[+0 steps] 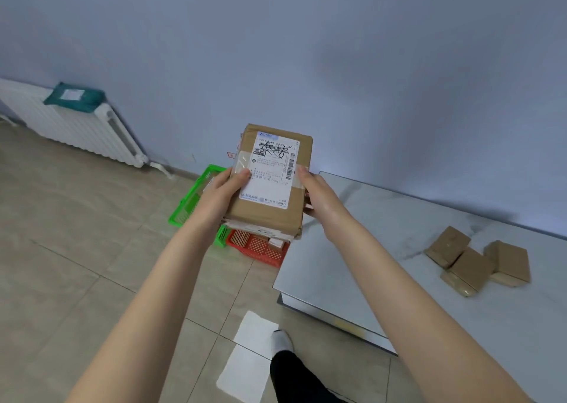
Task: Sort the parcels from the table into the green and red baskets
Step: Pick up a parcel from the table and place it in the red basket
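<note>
I hold the parcel (273,184) up in front of me with both hands, one on each long side. My left hand (221,192) grips the left edge with the thumb laid across the white label (270,169). My right hand (319,197) clamps the right edge with the thumb on the clear tape; the fingers of both are hidden under the parcel. Its long axis runs away from me toward the wall, with the label face tipped up at me.

What matters for the drop is that both baskets lie below and slightly left of the parcel, on the floor against the table's (383,233) end. The red basket (257,247) shows just under the parcel's near edge, and the green basket (190,203) sits further left, behind my left wrist (so that hand is the nearer one to green). Either way, I judge the move to be a short lowering and no reach.

The parcel is a flat, rectangular block in brown kraft paper with soft, rounded corners and glossy tape, and looks firm enough to fall flat. The baskets are stiff plastic lattice. Three small brown parcels (477,260) wait on the smooth, pale, marbled tabletop, well off to my right, touching one another
</note>
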